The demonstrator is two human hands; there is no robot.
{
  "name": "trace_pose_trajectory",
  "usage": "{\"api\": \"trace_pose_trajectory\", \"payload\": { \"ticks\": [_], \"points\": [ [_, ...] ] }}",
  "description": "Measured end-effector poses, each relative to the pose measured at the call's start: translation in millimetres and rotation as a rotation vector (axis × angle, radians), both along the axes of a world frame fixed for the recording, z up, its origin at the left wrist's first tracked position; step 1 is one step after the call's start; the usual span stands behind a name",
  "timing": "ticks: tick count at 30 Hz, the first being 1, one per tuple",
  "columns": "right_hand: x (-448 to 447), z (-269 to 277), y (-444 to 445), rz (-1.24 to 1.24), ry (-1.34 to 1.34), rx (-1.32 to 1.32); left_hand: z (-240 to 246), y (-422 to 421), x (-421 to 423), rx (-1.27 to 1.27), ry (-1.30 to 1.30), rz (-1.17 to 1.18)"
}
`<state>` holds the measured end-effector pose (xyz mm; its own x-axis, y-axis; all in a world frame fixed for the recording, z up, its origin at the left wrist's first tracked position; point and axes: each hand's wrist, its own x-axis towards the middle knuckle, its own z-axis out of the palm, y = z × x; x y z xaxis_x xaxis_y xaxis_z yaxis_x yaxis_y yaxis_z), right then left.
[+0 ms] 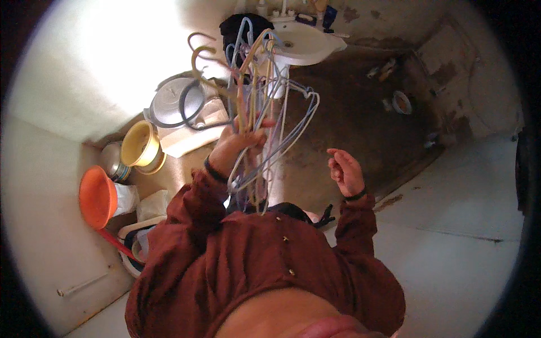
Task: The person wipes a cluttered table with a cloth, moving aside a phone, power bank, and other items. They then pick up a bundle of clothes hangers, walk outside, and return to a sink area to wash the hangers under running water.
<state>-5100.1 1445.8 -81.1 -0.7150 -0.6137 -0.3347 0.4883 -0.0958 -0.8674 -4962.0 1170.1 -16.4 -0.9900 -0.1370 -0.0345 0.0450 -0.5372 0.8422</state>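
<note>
My left hand [241,141] is closed round a tangled bunch of clothes hangers [291,135] in yellow, white, blue and pink. Their hooks point up and to the left, in front of the washbasin, and the lower ends hang near my shirt front. Away to the right, my right hand [345,169] is raised with its fingers curled, apart from the hangers; whether it holds anything small cannot be made out. A dark fabric item [241,27] lies behind the hooks, by the washbasin's left side.
A white washbasin [308,46] stands ahead. At left are a lidded metal pot [175,101] by cardboard [186,141], a yellow tub [139,143], an orange basin [97,196] and a metal vessel [112,160]. A small round container [401,102] lies on the dark, stained floor.
</note>
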Motion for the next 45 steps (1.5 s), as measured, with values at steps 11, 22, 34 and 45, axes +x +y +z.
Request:
{"api": "trace_pose_trajectory", "payload": {
  "ticks": [11,22,34,45],
  "points": [
    [-156.0,8.2,-66.1,-0.116,-0.137,0.139,-57.5,-42.9,-257.1,1.075,0.056,-0.352],
    [-430.7,-43.1,-230.1,0.146,0.0,0.283,-96.0,-125.4,-451.7,1.197,-0.084,-0.131],
    [-635.6,-117.1,-309.2,0.937,0.134,0.631,-147.0,-140.4,-568.7,0.886,-0.251,0.267],
    [-772.2,-128.0,-485.9,0.643,1.344,0.688,-194.3,-118.9,-595.3,1.104,-0.264,0.374]
  ]
}}
